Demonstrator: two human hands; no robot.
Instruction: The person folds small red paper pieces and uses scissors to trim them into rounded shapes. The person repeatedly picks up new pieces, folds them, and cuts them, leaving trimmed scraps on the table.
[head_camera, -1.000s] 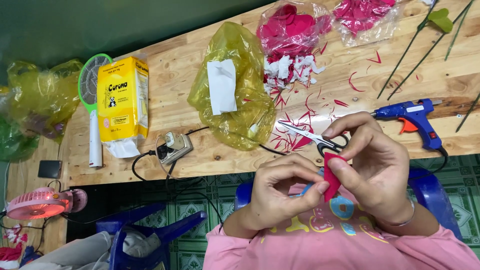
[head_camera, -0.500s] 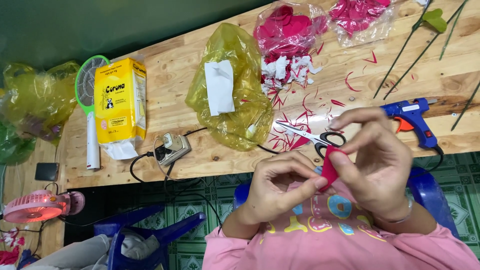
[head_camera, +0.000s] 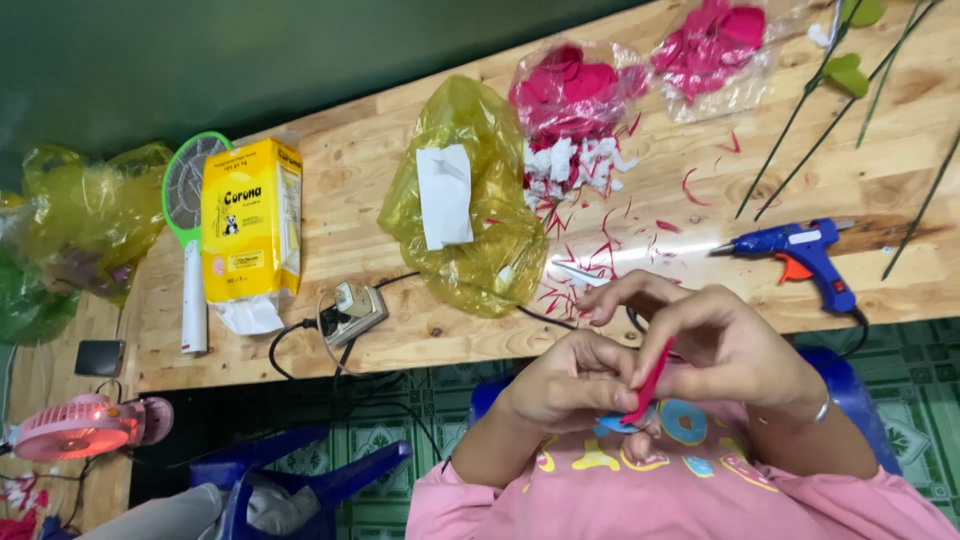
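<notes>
Pinching a red petal strip (head_camera: 650, 385) between them, left hand (head_camera: 570, 385) and right hand (head_camera: 730, 350) are meeting close to the chest; blue glue gun (head_camera: 800, 255) is lying at one o'clock on the wooden table (head_camera: 400, 340).

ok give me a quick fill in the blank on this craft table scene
1. Both hands pinch a small ____ petal piece.
2. The glue gun on the table is ____.
3. The plastic bag beside the scissors is ____.

Missing words: red; blue; yellow
</notes>
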